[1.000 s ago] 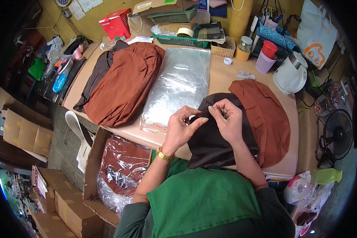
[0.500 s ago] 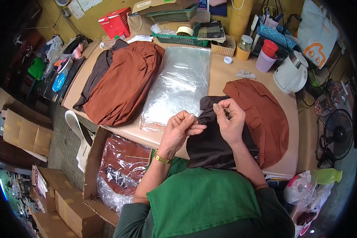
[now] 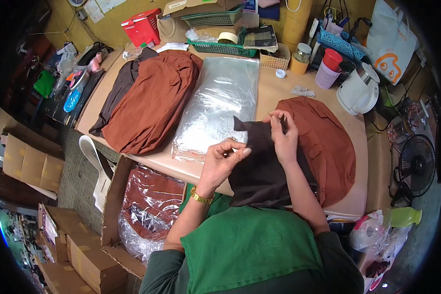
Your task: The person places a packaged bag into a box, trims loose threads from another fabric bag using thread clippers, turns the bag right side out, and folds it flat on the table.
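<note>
A dark brown garment lies spread in front of me, partly over a rust-brown garment. My right hand pinches the dark cloth near its upper edge between thumb and fingers. At the left side of this cloth is my left hand, fingers curled and thumb close to the forefinger; what sits in that pinch, if anything, does not show. A pointed corner of the dark cloth sticks out just above the left hand. Left of the hands, a stack of clear plastic bags lies flat on the table.
More rust-brown garments are piled on the table's left. An open carton with plastic-wrapped clothing stands below the front edge. Along the back are green baskets, a jar and a white kettle. A fan stands at right.
The bunched top of the dark garment has come down flat, and its corner now points out left. My hands have moved slightly apart, the left one lower, the right one up a little.
</note>
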{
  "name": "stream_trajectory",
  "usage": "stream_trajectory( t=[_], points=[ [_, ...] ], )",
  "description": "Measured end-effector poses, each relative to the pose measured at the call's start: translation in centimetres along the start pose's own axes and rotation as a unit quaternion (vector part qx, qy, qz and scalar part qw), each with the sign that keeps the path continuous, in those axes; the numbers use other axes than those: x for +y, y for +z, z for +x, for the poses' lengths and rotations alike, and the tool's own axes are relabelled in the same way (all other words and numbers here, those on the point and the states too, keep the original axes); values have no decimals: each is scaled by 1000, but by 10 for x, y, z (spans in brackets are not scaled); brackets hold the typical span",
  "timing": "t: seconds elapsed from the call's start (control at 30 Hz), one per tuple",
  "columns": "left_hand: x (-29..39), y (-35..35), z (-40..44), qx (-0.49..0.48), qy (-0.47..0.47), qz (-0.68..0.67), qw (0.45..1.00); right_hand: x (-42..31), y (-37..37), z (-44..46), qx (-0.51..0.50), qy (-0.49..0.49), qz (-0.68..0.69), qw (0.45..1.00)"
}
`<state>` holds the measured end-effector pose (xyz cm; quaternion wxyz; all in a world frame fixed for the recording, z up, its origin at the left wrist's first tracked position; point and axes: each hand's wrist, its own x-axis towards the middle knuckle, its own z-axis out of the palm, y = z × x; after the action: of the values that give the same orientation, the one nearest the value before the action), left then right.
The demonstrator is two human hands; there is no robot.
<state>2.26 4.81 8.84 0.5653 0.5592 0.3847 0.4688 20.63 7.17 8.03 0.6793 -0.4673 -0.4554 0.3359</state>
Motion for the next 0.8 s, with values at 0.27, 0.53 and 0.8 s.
stream_trajectory(
  t=[0.27, 0.53, 0.8],
  points=[
    [-57, -49, 11, 134, 27, 169, 976, 83, -45, 5, 6, 49, -210, 976],
    [-16, -7, 2, -61, -39, -32, 997, 2, 7, 5, -114, -18, -118, 986],
    [9, 6, -9, 10, 44, 133, 990, -11, 1, 26, -284, 146, 63, 946]
  ],
)
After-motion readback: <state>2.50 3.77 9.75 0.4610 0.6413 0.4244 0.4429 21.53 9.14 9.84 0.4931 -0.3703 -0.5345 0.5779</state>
